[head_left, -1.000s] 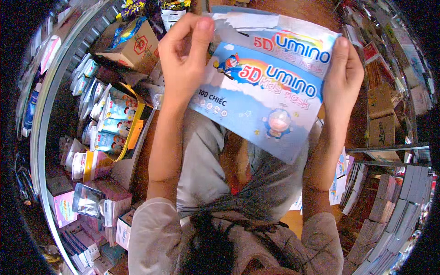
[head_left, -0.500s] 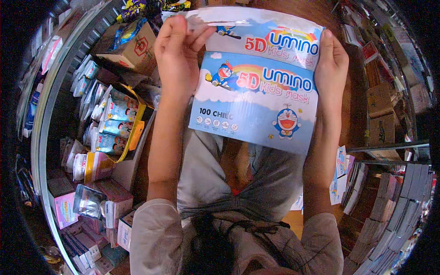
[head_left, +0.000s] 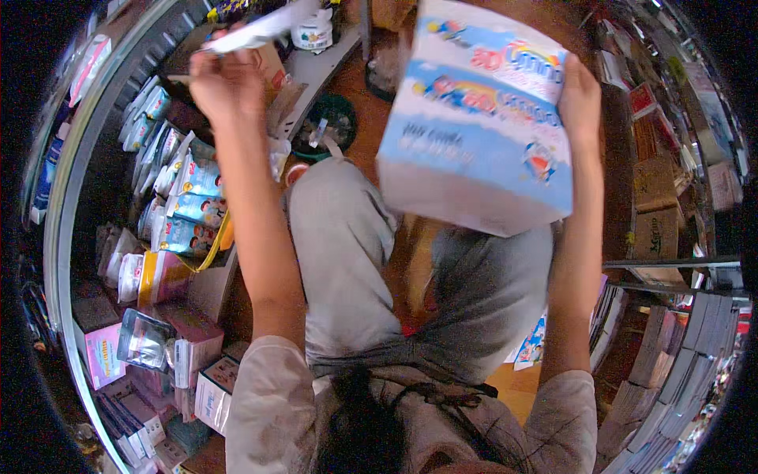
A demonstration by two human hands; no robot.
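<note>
Left hand (head_left: pixel 227 88) swung off blue box (head_left: pixel 482 170), blurred fingers pinching white strip (head_left: pixel 259 30), right hand (head_left: pixel 581 101) clasping box, its top cropped

Ranged along a metal shelf (head_left: pixel 58 237) at left: blue packets (head_left: pixel 193 209), a pink box (head_left: pixel 104 355), a silvery pouch (head_left: pixel 145 341) and, lower down, a printed white box (head_left: pixel 212 403). Farther up, on a grey board (head_left: pixel 328 67), a white jar (head_left: pixel 313 33); below it on the brown floor (head_left: pixel 367 134), a round green bin (head_left: pixel 341 107). At right, brown cartons (head_left: pixel 657 189) above a metal bar (head_left: pixel 671 265), with grey stacks (head_left: pixel 714 340) packed beneath.
</note>
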